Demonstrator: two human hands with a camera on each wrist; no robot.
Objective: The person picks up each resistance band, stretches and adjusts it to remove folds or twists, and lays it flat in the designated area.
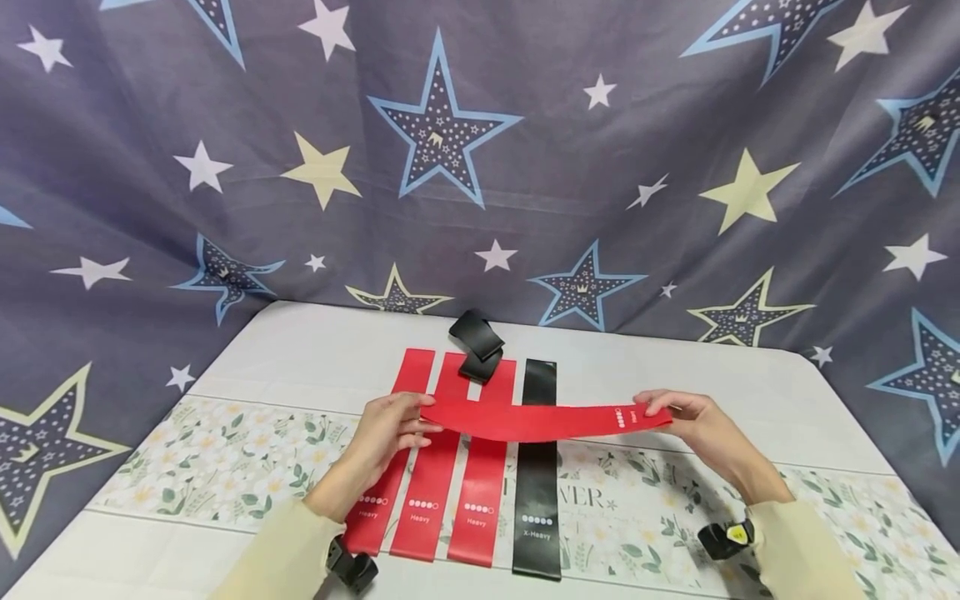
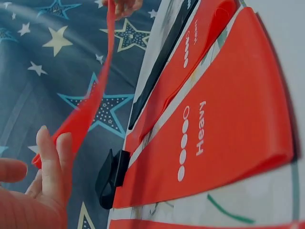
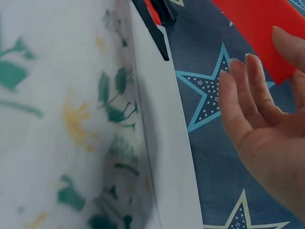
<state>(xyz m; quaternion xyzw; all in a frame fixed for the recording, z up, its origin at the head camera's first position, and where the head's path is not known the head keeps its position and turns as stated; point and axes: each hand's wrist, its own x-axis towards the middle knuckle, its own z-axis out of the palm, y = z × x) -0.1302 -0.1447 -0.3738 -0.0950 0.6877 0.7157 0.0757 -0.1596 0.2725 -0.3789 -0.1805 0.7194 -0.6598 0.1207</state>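
A red resistance band (image 1: 525, 421) marked Heavy is stretched out flat between both hands, above the table. My left hand (image 1: 386, 429) holds its left end; in the left wrist view the band (image 2: 88, 112) runs away from the fingers (image 2: 50, 162). At the other end, my right hand (image 1: 690, 417) pinches the band between thumb and fingers, and its remaining fingers (image 3: 257, 86) spread below in the right wrist view. Under the held band lie three red Heavy bands (image 1: 427, 508) side by side, with a black X-Heavy band (image 1: 536, 500) to their right.
A folded black band (image 1: 477, 335) lies across the far ends of the red bands. The white table (image 1: 247, 358) carries a flowered runner (image 1: 630, 500). Behind it hangs a grey curtain (image 1: 540, 192) with stars. Black wrist cameras (image 1: 352, 568) sit at both sleeves.
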